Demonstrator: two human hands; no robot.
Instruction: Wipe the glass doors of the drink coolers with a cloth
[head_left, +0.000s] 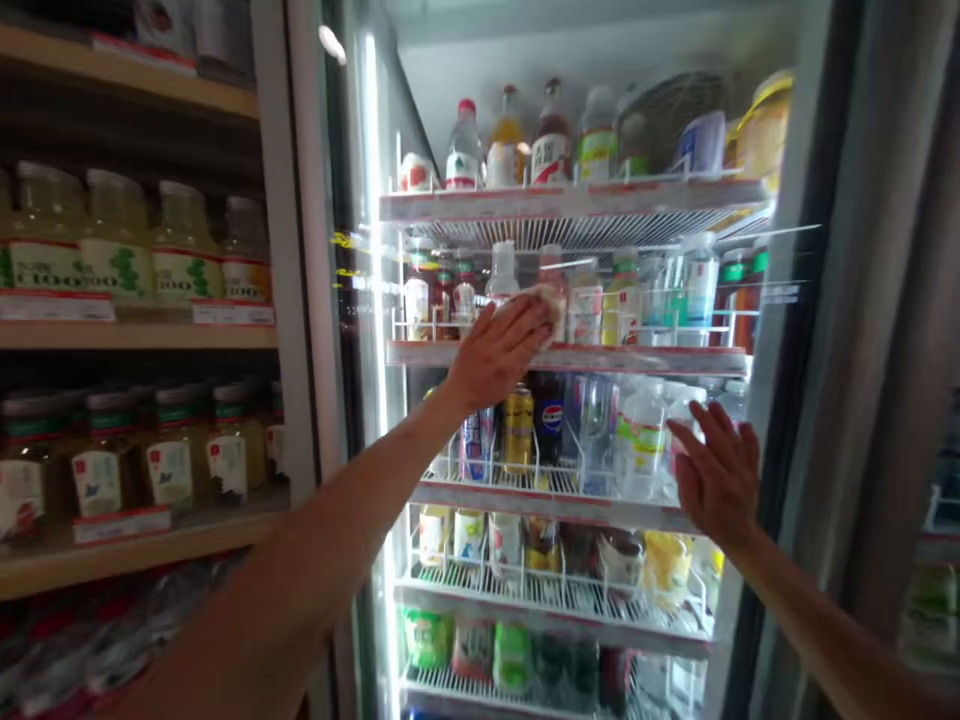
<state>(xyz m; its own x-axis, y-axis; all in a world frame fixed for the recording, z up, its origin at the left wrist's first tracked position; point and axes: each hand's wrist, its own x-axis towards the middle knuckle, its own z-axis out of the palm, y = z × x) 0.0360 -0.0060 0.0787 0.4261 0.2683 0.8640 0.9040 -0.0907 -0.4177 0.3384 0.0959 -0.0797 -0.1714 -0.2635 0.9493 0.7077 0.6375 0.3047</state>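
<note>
My left hand reaches out at the height of the second shelf, fingers stretched forward over a crumpled whitish cloth. The cloth is pressed flat against the glass door of a lit drinks fridge; most of it is hidden under the fingers, and it may be a paper wipe. Lower and to the right, my right hand is raised close to the glass, fingers spread, with nothing in it. Whether it touches the pane I cannot tell. Behind the glass, bottles and cans, among them a gold can, stand on wire shelves.
Left of the fridge, wooden shelves hold rows of jars and bottles with price strips. A bright light strip runs down the fridge's left side. A dark vertical frame borders the right side.
</note>
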